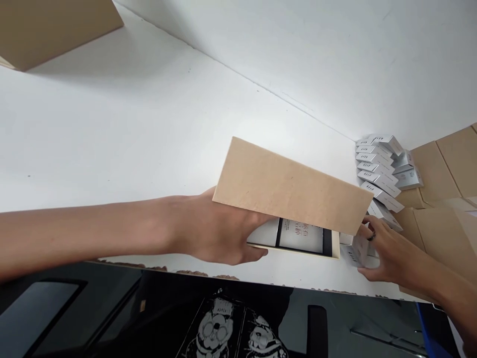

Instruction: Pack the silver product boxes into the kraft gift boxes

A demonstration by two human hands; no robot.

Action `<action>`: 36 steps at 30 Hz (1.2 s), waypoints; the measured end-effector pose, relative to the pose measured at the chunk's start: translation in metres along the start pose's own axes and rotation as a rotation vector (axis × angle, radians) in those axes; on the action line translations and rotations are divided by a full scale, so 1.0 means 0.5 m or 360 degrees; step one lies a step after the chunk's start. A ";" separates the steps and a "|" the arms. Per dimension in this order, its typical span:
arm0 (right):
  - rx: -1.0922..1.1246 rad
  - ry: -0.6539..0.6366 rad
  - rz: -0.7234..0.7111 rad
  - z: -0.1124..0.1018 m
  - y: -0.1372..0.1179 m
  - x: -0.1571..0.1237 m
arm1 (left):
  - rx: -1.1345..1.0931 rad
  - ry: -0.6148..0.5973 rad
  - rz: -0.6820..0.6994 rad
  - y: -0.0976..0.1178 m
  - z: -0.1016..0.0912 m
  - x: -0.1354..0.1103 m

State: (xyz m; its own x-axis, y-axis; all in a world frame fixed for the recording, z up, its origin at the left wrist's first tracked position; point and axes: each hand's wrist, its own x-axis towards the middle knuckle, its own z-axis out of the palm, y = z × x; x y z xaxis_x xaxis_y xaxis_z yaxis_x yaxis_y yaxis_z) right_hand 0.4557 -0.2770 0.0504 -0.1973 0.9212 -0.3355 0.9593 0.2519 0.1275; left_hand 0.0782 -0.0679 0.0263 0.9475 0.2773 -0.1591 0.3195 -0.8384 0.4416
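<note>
A tan kraft gift box (337, 244) sits near the front edge of the white table, its lid (294, 184) tilted up over it. Inside, a white printed panel (301, 236) with reddish characters lies in a black-edged insert. My left hand (223, 231) grips the box's left end, thumb along the front wall, other fingers partly hidden under the lid. Just past the right end, my right hand (387, 248) is closed around a small silver-white carton (358, 251), slightly blurred, by the lid's corner.
A row of several small silver cartons (376, 169) lines the table against the wall at right. Beside it stands an opened cardboard box (439, 174). Another brown box (55, 30) rests at the far left. The table's chipped front edge (194, 273) runs below my hands.
</note>
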 end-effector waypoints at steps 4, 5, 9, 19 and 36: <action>0.0227 0.0077 0.0027 -0.068 -0.071 -0.031 | -0.0044 0.0074 -0.0017 0.002 0.007 0.004; 0.0208 0.0110 -0.0003 -0.085 -0.091 -0.029 | -0.0070 0.0098 -0.0006 0.002 0.009 0.005; 0.0253 0.0069 -0.0095 -0.141 -0.139 0.011 | -0.0089 0.0127 -0.0019 0.004 0.010 0.012; -0.0185 0.0118 -0.0014 -0.199 -0.160 0.145 | 0.0030 0.0296 -0.0026 0.018 0.006 0.011; 0.0122 0.0222 -0.0545 -0.132 -0.219 0.240 | -0.0024 0.0250 0.0002 0.016 0.002 0.004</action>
State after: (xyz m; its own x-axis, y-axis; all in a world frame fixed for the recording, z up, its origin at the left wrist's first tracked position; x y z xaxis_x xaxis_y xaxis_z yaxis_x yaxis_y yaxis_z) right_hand 0.3135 -0.1746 0.0577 -0.5299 0.8202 -0.2155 0.8442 0.5343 -0.0421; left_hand 0.0826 -0.0747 0.0288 0.9376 0.3473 -0.0189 0.3174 -0.8321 0.4549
